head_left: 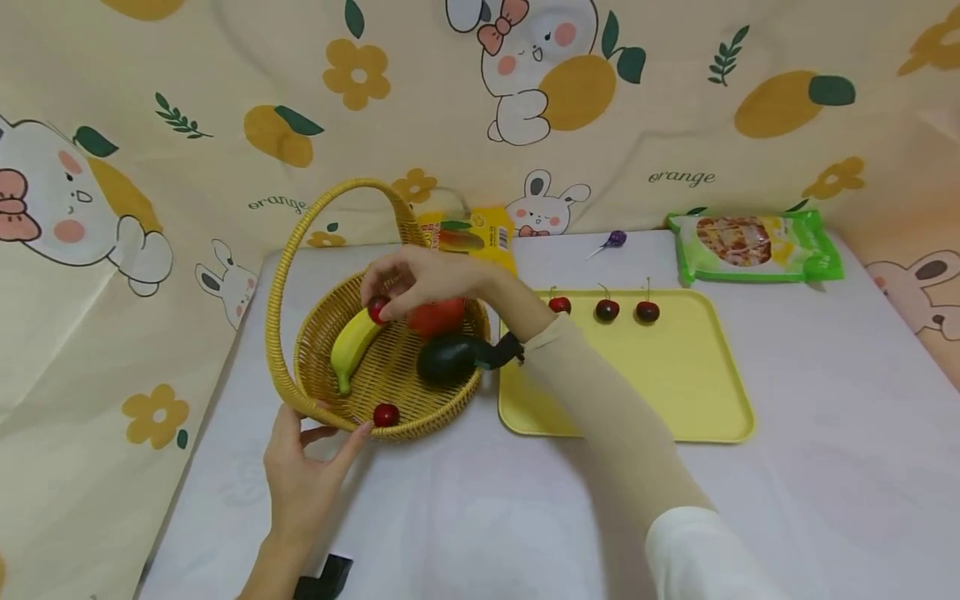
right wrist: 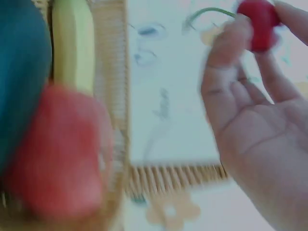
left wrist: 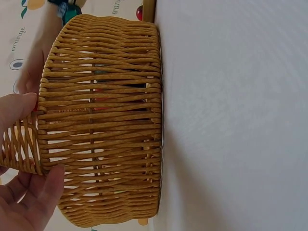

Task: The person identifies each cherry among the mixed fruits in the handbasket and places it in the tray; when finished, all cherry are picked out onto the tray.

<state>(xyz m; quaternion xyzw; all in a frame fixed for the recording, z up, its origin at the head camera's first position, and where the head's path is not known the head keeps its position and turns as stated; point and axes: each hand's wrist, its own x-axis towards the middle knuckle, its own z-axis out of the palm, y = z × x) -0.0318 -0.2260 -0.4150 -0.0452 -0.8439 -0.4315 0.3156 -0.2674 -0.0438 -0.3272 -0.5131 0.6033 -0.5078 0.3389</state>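
My right hand (head_left: 427, 279) pinches a red cherry (head_left: 378, 309) between thumb and fingertips above the wicker basket (head_left: 315, 350); its green stem shows in the right wrist view. The basket's front rim, at the foot of its tall handle (head_left: 279, 333), is gripped by my left hand (head_left: 307, 471). Inside the basket lie a yellow banana (head_left: 352, 348), a dark green, rounded fruit or vegetable (head_left: 446, 360), and a red, round fruit (right wrist: 62, 154), partly hidden by my right hand in the head view. Another cherry (head_left: 386, 415) sits at the basket's front, near my left fingers.
A yellow tray (head_left: 637, 392) right of the basket holds three cherries (head_left: 607, 310) along its back edge. Behind it lie a purple-wrapped lollipop (head_left: 616, 239) and a green snack bag (head_left: 757, 246). A yellow packet (head_left: 480, 237) stands behind the basket.
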